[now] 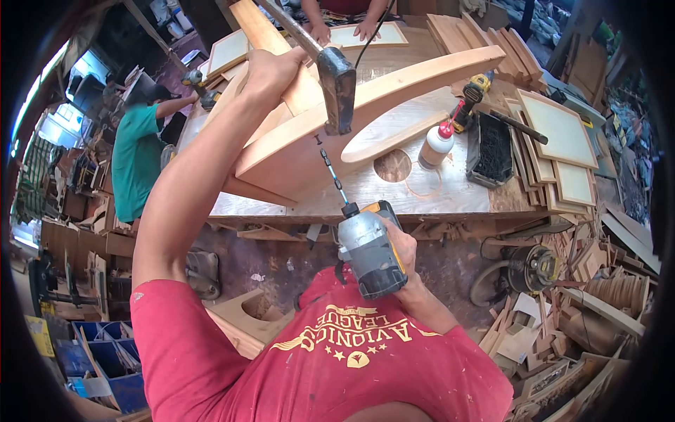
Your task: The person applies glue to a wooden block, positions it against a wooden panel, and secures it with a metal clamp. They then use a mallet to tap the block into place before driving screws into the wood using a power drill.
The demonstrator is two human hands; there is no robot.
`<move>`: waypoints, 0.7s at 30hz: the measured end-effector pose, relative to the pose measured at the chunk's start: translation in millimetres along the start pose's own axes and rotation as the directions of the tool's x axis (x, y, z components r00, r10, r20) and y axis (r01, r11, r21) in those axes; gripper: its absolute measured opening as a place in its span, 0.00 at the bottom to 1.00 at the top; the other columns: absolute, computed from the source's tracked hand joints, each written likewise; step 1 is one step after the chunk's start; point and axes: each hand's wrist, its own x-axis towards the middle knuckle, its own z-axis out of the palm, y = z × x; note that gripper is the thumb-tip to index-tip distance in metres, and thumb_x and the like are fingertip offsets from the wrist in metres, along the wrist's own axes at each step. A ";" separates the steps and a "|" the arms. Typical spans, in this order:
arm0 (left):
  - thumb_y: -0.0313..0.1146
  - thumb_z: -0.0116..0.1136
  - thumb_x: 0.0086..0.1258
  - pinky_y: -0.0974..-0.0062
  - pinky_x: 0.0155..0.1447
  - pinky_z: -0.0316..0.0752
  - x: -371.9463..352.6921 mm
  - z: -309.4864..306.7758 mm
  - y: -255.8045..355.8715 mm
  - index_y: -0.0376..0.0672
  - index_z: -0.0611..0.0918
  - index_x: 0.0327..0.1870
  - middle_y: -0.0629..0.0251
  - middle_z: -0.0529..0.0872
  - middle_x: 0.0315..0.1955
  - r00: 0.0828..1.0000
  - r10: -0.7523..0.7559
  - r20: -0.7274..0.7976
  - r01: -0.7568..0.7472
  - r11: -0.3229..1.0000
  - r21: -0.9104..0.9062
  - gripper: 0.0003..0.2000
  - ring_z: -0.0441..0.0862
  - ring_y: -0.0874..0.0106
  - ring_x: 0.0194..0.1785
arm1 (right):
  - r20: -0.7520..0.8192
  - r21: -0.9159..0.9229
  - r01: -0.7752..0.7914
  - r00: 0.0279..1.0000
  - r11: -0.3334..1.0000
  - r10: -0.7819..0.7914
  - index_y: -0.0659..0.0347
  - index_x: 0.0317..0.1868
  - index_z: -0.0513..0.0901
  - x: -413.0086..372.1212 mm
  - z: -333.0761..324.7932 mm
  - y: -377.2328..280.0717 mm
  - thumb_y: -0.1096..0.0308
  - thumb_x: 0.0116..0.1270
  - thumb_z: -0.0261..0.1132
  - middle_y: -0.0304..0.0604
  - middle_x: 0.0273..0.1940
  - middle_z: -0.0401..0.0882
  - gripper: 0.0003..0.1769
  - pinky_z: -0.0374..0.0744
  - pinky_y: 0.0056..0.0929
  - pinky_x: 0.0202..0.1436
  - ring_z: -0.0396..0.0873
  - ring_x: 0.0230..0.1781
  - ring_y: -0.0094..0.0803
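My right hand is closed around a cordless impact driver, its long bit pointing up and away from me. A dark screw stands at the bit's tip, against the face of a curved wooden board. My left hand is wrapped over a wooden slat behind that board; its fingertips are partly hidden. Beside it runs a metal bar with a dark, hammer-like head, which looks like a bar clamp. The head hangs over the board's front face.
On the worktable are a red-capped bottle, a black tray of screws and a yellow drill. Panels are stacked right. A co-worker's hands rest opposite; another person works left. Wood scraps litter the floor.
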 end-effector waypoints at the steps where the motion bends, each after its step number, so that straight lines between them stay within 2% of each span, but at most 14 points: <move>1: 0.45 0.74 0.63 0.68 0.31 0.79 0.7 -0.8 -1.2 0.25 0.86 0.39 0.55 0.88 0.31 1.000 0.009 -0.005 -0.009 1.000 0.020 0.24 0.85 0.70 0.31 | -0.011 -0.063 0.050 0.999 0.997 -0.051 0.71 0.60 0.79 4.5 -1.1 -2.1 0.63 0.53 0.81 0.48 0.45 0.89 0.36 0.88 0.36 0.45 0.90 0.40 0.42; 4: 0.45 0.74 0.62 0.68 0.32 0.79 -1.6 -1.9 2.1 0.25 0.85 0.39 0.54 0.88 0.32 1.000 0.001 -0.003 -0.001 1.000 -0.005 0.24 0.86 0.70 0.31 | -0.031 -0.020 0.048 0.998 0.999 -0.049 0.71 0.59 0.79 8.7 0.6 -2.5 0.63 0.53 0.81 0.49 0.44 0.89 0.36 0.88 0.36 0.45 0.90 0.40 0.42; 7: 0.44 0.74 0.62 0.69 0.32 0.80 -7.5 -0.1 8.5 0.26 0.86 0.39 0.55 0.88 0.31 0.999 -0.024 -0.025 0.024 1.000 -0.021 0.23 0.86 0.70 0.31 | -0.026 0.020 -0.029 0.999 0.999 0.029 0.71 0.58 0.80 7.7 0.7 -3.8 0.63 0.54 0.80 0.49 0.44 0.89 0.34 0.87 0.37 0.45 0.90 0.41 0.43; 11: 0.43 0.74 0.61 0.70 0.31 0.80 -5.0 0.3 3.7 0.28 0.86 0.37 0.56 0.88 0.30 0.999 0.010 -0.043 -0.011 1.000 -0.007 0.21 0.86 0.71 0.29 | -0.002 0.033 -0.036 0.999 0.999 0.036 0.70 0.58 0.80 7.7 2.0 -2.2 0.63 0.55 0.80 0.50 0.44 0.89 0.33 0.88 0.37 0.45 0.90 0.41 0.43; 13: 0.42 0.73 0.61 0.70 0.30 0.80 -4.4 2.1 -0.1 0.28 0.87 0.36 0.56 0.88 0.30 1.000 -0.004 -0.030 0.003 0.999 -0.046 0.20 0.85 0.72 0.28 | -0.010 0.052 -0.094 0.995 0.994 0.095 0.70 0.57 0.80 6.1 3.6 -10.7 0.63 0.55 0.80 0.50 0.45 0.89 0.32 0.88 0.38 0.46 0.90 0.41 0.43; 16: 0.42 0.73 0.62 0.71 0.29 0.80 -3.9 0.9 1.6 0.29 0.87 0.37 0.57 0.88 0.29 0.999 0.012 -0.035 -0.014 0.997 -0.071 0.19 0.85 0.72 0.28 | 0.012 0.177 -0.203 0.979 0.963 0.204 0.70 0.57 0.80 0.3 9.2 -7.4 0.63 0.56 0.79 0.50 0.45 0.89 0.31 0.88 0.38 0.45 0.90 0.41 0.43; 18: 0.41 0.73 0.62 0.71 0.29 0.80 -3.6 1.2 1.9 0.28 0.87 0.38 0.57 0.88 0.29 0.999 0.006 -0.032 -0.008 0.998 -0.068 0.19 0.85 0.72 0.27 | 0.053 0.239 -0.351 0.936 0.905 0.349 0.70 0.56 0.80 0.4 7.7 -9.4 0.64 0.56 0.79 0.50 0.44 0.88 0.30 0.87 0.36 0.43 0.90 0.39 0.43; 20: 0.41 0.73 0.62 0.71 0.29 0.79 -2.7 1.2 2.6 0.28 0.87 0.39 0.57 0.87 0.29 0.999 -0.019 -0.026 0.018 0.998 -0.064 0.20 0.85 0.72 0.27 | -0.015 -0.021 -0.043 0.999 0.999 0.042 0.70 0.56 0.80 12.4 3.9 -12.2 0.64 0.57 0.79 0.50 0.43 0.88 0.30 0.88 0.36 0.42 0.90 0.38 0.42; 21: 0.41 0.73 0.63 0.71 0.29 0.79 -2.2 0.9 3.3 0.28 0.87 0.40 0.57 0.87 0.29 0.999 -0.024 -0.026 0.022 0.998 -0.063 0.20 0.85 0.72 0.27 | -0.003 0.071 -0.135 0.991 0.988 0.135 0.70 0.56 0.80 9.8 5.6 -10.0 0.64 0.57 0.79 0.50 0.42 0.88 0.30 0.88 0.36 0.42 0.90 0.38 0.42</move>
